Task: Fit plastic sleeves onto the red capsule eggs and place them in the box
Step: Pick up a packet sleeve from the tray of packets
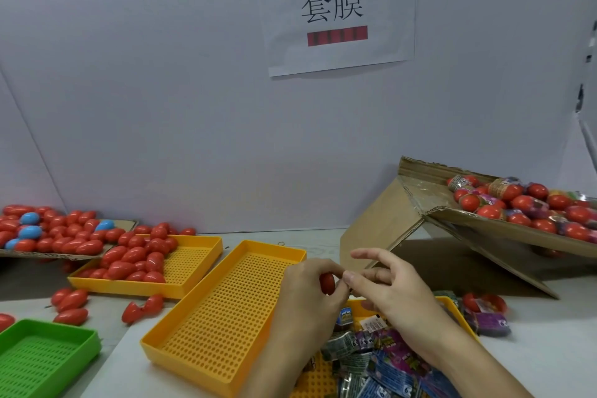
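Observation:
My left hand [307,294] grips a red capsule egg [327,283] in its fingertips above the table's centre. My right hand [392,292] is right beside it, thumb and forefinger touching the egg's right side, the other fingers spread; I cannot tell whether a sleeve is pinched there. Printed plastic sleeves [374,362] lie heaped in a yellow tray [452,304] under my wrists. A tilted cardboard box [484,226] at the right holds several sleeved eggs [529,203]. Bare red eggs [135,258] fill a yellow tray [193,271] at the left.
An empty yellow perforated tray [226,310] lies diagonally at centre. A green tray [48,355] is at the lower left. More red and blue eggs [48,233] pile on cardboard at the far left; loose eggs [71,304] lie on the table. Sleeved eggs [484,310] sit under the box.

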Demonstrator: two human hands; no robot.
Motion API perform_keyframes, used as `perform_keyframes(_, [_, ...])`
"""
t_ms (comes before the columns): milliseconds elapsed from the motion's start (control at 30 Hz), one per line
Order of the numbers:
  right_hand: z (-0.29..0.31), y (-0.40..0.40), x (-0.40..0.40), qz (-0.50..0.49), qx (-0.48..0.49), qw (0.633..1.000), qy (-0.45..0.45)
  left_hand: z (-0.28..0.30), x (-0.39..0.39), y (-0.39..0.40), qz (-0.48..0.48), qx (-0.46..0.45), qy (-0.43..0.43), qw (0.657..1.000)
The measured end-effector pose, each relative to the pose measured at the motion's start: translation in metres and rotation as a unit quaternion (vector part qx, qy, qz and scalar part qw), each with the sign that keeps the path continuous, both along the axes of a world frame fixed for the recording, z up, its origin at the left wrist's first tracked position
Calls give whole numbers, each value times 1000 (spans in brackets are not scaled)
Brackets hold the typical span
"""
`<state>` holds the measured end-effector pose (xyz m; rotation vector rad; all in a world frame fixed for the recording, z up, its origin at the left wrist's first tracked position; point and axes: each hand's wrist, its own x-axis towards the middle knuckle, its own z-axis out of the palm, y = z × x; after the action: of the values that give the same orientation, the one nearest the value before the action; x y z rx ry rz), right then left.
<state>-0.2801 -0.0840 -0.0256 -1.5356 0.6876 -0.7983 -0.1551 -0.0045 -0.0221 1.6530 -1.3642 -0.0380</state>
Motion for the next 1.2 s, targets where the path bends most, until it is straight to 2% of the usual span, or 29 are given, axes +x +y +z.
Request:
perform_keyframes(233, [1,1,0,-5,-26,999,35,-1,-1,-1,29,-1,-44,999])
perform_keyframes(433, [-3,3,2,-25,-111,989,93,-2,-2,0,42,9,-124,991])
perform_keyframes(600, [-1,9,4,-83,-269,938,200,-3,-3,1,36,39,-165,985])
perform_keyframes(700, [3,12,4,-90,-329,919,196,-3,-4,-1,24,45,-179,982])
perform_keyframes(833, [4,11,2,-100,-306,929,181,-2,-6,0,38,50,-160,985])
perform_keyframes(967, [1,12,3,-78,-239,953,171,-4,-7,-1,87,80,-189,975])
perform_keyframes(1067, [1,13,4,-92,-256,951,148,-5,-7,-1,102,130,-131,977])
perform_keyframes(1200, [2,11,3,-116,-296,940,122,-4,-2,-4,50,168,22,984])
